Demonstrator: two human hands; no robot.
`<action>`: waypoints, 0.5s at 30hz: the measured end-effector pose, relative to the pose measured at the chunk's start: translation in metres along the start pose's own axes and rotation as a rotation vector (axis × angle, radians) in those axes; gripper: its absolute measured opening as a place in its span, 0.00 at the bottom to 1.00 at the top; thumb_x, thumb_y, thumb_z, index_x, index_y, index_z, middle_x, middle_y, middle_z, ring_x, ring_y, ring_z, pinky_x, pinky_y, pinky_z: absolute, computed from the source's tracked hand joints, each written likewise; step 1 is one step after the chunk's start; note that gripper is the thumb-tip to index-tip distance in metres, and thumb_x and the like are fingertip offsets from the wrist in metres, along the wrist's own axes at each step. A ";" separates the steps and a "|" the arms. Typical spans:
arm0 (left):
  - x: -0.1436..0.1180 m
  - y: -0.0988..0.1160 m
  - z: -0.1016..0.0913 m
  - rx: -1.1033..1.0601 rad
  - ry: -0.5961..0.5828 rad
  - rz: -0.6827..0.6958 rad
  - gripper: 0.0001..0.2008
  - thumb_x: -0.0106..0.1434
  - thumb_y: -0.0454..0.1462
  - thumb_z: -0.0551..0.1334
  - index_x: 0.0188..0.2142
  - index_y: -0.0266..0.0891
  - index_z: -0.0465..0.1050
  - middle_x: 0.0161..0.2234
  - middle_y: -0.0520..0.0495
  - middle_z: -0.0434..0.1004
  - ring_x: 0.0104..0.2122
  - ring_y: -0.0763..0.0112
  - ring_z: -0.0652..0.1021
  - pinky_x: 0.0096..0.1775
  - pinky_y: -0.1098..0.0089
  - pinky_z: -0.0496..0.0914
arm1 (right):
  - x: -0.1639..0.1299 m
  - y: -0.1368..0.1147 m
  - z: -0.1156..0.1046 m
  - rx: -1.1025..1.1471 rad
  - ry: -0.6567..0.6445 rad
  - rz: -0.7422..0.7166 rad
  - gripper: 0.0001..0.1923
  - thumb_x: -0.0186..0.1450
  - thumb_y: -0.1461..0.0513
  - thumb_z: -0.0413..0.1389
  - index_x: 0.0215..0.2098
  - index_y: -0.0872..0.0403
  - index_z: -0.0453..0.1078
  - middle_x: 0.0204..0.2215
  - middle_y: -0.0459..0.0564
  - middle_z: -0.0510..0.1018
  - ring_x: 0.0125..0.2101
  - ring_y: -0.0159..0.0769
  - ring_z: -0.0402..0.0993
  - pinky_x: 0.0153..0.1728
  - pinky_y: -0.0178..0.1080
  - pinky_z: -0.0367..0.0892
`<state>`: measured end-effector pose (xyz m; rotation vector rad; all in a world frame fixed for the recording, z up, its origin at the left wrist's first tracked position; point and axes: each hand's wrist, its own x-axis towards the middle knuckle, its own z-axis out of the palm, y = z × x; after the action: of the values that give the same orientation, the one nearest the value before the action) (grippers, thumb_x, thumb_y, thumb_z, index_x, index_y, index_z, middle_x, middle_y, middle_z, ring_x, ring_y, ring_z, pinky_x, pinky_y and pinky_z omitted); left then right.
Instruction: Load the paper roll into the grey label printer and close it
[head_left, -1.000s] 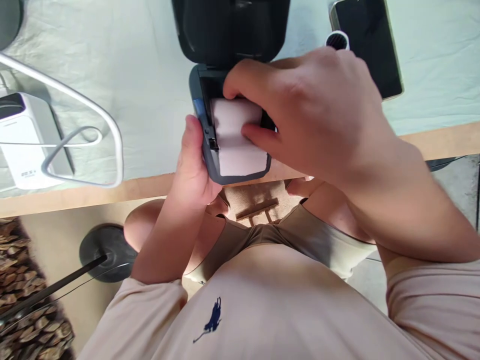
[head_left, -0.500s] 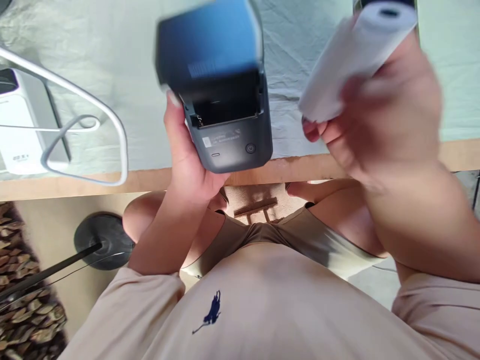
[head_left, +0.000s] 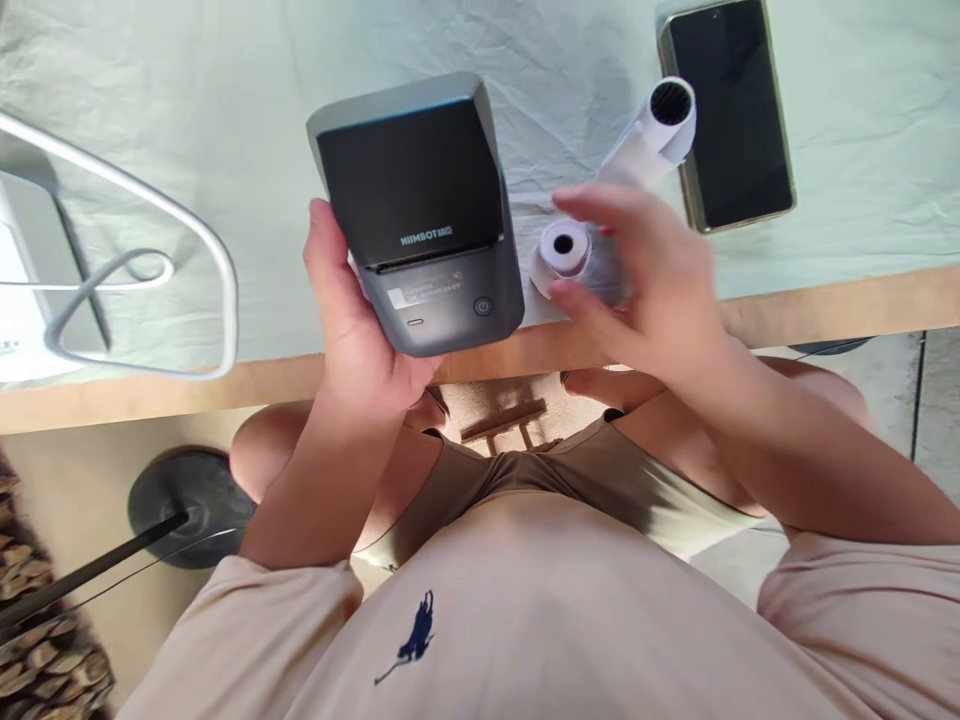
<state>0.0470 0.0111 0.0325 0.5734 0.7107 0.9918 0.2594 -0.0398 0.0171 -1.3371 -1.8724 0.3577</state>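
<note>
The left hand (head_left: 367, 350) grips the printer (head_left: 450, 295) at centre frame, thumb along its left side and the rest of the hand under its lower end. The printer's dark lid (head_left: 416, 180) is down, and its power button faces up. The right hand (head_left: 664, 280), right of centre and a little blurred, is half open, its thumb and forefinger parted just beside the near roll (head_left: 564, 265); whether they touch it I cannot tell. That white roll stands on end, its small core hole upward, right of the printer. The far roll (head_left: 637, 150), with a wider black core, leans above the right hand, next to the phone (head_left: 739, 120) at upper right. A pale green cloth (head_left: 247, 60) covers the table. A white cable (head_left: 191, 215) loops at the left edge, beside a white box (head_left: 15, 260). A round black base (head_left: 161, 485) sits at lower left.
</note>
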 end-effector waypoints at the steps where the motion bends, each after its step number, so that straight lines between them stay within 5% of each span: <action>1: 0.000 0.000 0.000 -0.011 0.002 0.007 0.32 0.77 0.58 0.43 0.43 0.48 0.82 0.60 0.51 0.81 0.75 0.54 0.65 0.69 0.53 0.75 | 0.003 0.000 -0.006 -0.022 0.068 -0.010 0.17 0.71 0.55 0.58 0.57 0.47 0.71 0.55 0.48 0.80 0.56 0.38 0.77 0.57 0.44 0.73; 4: 0.000 0.000 0.000 -0.017 -0.002 0.004 0.28 0.77 0.56 0.46 0.42 0.49 0.82 0.63 0.53 0.78 0.75 0.55 0.64 0.68 0.54 0.76 | 0.018 0.003 -0.021 -0.178 0.228 0.090 0.15 0.71 0.56 0.56 0.53 0.55 0.72 0.51 0.56 0.76 0.54 0.41 0.74 0.54 0.44 0.70; 7: 0.001 0.001 0.000 0.011 -0.022 -0.011 0.27 0.77 0.54 0.47 0.41 0.49 0.82 0.65 0.57 0.76 0.75 0.55 0.64 0.67 0.56 0.77 | 0.035 0.011 -0.022 -0.286 0.169 0.313 0.26 0.63 0.57 0.62 0.56 0.60 0.70 0.55 0.63 0.70 0.58 0.48 0.70 0.57 0.47 0.71; 11: 0.000 0.002 0.000 0.055 -0.016 0.022 0.31 0.78 0.55 0.43 0.43 0.47 0.82 0.60 0.52 0.81 0.76 0.59 0.63 0.68 0.58 0.76 | 0.048 0.020 -0.009 -0.320 0.068 0.491 0.27 0.59 0.62 0.61 0.57 0.52 0.70 0.55 0.59 0.72 0.54 0.49 0.70 0.63 0.56 0.69; 15: -0.002 0.002 0.000 -0.001 -0.020 -0.024 0.29 0.78 0.55 0.45 0.43 0.47 0.82 0.60 0.52 0.81 0.74 0.56 0.67 0.67 0.56 0.77 | 0.054 0.020 0.000 -0.370 0.062 0.513 0.28 0.56 0.68 0.55 0.55 0.48 0.70 0.54 0.55 0.73 0.44 0.45 0.71 0.56 0.53 0.73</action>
<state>0.0446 0.0104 0.0344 0.5722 0.6982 0.9626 0.2657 0.0161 0.0285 -2.0610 -1.5720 0.2254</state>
